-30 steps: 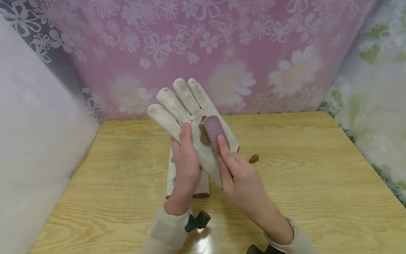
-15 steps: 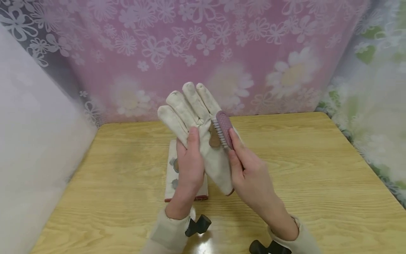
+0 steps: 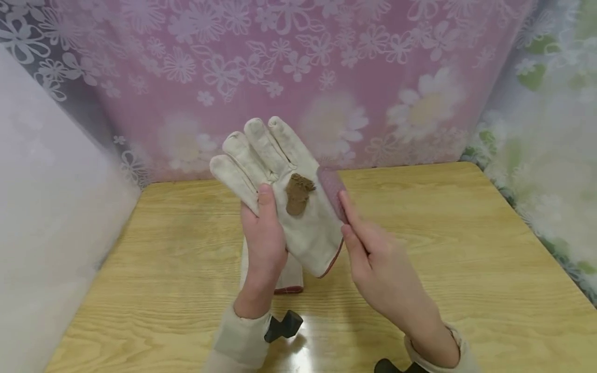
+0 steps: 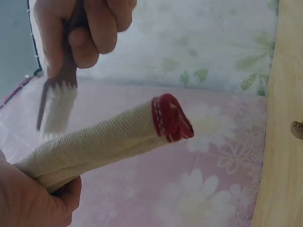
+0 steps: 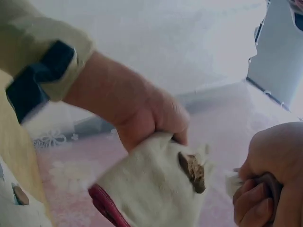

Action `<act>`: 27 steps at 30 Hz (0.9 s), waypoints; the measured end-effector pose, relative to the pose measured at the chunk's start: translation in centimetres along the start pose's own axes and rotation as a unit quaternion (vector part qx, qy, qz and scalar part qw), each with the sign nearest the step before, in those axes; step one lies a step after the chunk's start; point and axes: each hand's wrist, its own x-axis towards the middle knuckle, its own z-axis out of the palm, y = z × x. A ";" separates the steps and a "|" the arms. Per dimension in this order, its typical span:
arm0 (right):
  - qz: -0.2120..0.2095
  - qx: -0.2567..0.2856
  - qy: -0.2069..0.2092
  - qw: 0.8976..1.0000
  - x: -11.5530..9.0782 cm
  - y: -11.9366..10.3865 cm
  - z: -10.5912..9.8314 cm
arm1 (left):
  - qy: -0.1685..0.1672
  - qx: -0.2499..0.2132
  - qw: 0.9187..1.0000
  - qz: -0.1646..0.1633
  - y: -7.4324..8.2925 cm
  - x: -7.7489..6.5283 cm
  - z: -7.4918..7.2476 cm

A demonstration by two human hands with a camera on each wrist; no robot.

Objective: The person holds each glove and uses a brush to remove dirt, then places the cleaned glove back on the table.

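Observation:
My left hand holds up a white cloth glove, its thumb on the front and the glove's fingers pointing up and left. A crumbly brown clump sticks to the glove's palm. At the glove's right edge, my right hand grips a purple brush with the forefinger along its back. White bristles face the glove in the left wrist view, near its surface; contact is unclear. The red-hemmed cuff points away from the left hand there.
A second white glove with a red hem lies on the wooden table below the left hand. A small brown lump rests on the table. Flowered pink cloth hangs behind, with pale sheets at both sides.
The brush has moved right, from over the brown clump to the glove's right edge, uncovering the clump. The glove shifted right, then back left. The right hand now hides the lump on the table.

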 end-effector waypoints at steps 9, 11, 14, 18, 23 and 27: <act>-0.042 -0.040 -0.036 0.998 -0.8 -1.0 2.6 | 0.008 0.012 1.000 0.024 -0.1 0.5 -0.6; -0.039 -0.057 -0.074 0.995 -1.3 -1.8 3.2 | 0.032 -0.025 0.999 0.025 0.2 1.2 -1.2; -0.040 -0.055 -0.084 0.994 -1.5 -2.0 3.4 | 0.044 -0.062 0.997 0.017 0.7 1.7 -1.7; -0.053 0.000 -0.007 0.999 -0.8 -0.9 2.5 | 0.037 -0.047 0.998 -0.017 0.8 1.3 -1.2; -0.077 -0.005 0.063 0.995 -0.2 0.1 2.6 | -0.025 -0.028 0.999 -0.030 0.2 -0.1 0.4; -0.052 -0.040 0.081 0.995 0.1 0.7 3.0 | -0.080 -0.004 0.997 -0.018 -0.8 -1.4 1.4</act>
